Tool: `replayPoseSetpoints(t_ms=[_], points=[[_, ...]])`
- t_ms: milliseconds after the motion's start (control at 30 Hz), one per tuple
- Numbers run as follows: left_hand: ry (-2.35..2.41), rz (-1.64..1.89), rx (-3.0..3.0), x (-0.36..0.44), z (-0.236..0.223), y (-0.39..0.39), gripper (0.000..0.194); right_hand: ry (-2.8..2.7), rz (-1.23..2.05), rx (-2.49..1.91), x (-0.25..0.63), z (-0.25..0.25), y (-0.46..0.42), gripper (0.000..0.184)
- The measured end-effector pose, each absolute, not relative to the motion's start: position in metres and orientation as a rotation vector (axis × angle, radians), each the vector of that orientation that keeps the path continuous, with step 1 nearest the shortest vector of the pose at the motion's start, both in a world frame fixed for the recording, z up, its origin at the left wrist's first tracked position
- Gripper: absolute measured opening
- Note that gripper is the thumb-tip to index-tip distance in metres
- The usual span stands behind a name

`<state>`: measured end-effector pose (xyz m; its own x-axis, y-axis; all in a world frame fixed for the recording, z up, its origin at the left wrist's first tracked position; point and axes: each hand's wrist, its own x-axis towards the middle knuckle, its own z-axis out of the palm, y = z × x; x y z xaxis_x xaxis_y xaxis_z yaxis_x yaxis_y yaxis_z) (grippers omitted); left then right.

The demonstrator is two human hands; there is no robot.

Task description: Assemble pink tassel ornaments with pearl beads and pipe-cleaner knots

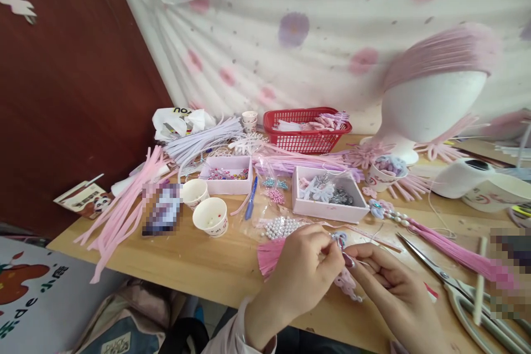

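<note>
My left hand [305, 274] and my right hand [392, 285] meet above the front of the table, fingers pinched together. Between them is a fuzzy chenille flower ornament, with a blue flower [339, 238] at its top. Its pink chenille part [346, 283] hangs below the fingertips and has small pearl beads [355, 298]. A thin pale strand appears at my right fingers; my fingers hide the exact grip. A pink tassel [269, 257] lies partly behind my left hand, near white pearl beads [281, 228]. To the right are large scissors [444, 275].
Two paper cups [211, 217] stand left of a blue pen [251, 199]. Boxes of beads [229, 188] and flower parts [327, 210] sit behind. Farther back are a red basket [307, 144] and a white foam head [431, 102]. Pink chenille stems [120, 210] overhang the left edge.
</note>
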<state>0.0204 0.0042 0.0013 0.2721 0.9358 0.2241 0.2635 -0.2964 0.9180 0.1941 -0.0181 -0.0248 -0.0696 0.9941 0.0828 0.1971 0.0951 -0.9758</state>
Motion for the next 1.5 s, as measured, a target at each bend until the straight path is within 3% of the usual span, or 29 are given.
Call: replayPoseSetpoints(t_ms=[233,433,567,867,1000,1233,1500], points=[[1.209,0.984,1.889,0.005,0.014,-0.011,0.034,-1.505,0.928,-1.325,0.201,-0.028,-0.026,0.027],[1.681,0.952,2.229,-0.064,0.072,0.025,0.031,-1.258,0.970,-1.377,0.188,-0.029,-0.029,0.032],[1.759,0.194,2.408,-0.078,0.091,0.088,0.042,-1.136,0.866,-1.429,0.186,-0.033,-0.027,0.034],[1.565,-0.294,2.255,-0.065,0.059,0.149,0.021,-1.151,0.858,-1.408,0.197,-0.047,-0.029,0.031],[1.597,-0.370,2.206,-0.063,0.046,0.150,0.037,-1.101,0.964,-1.362,0.193,-0.047,-0.031,0.031],[1.601,-0.378,2.235,-0.065,0.033,0.145,0.036,-0.886,1.101,-1.330,0.189,-0.035,-0.025,0.039],[1.471,-0.371,2.242,-0.072,0.028,0.159,0.037,-0.542,1.317,-1.185,0.190,-0.029,-0.018,0.063]])
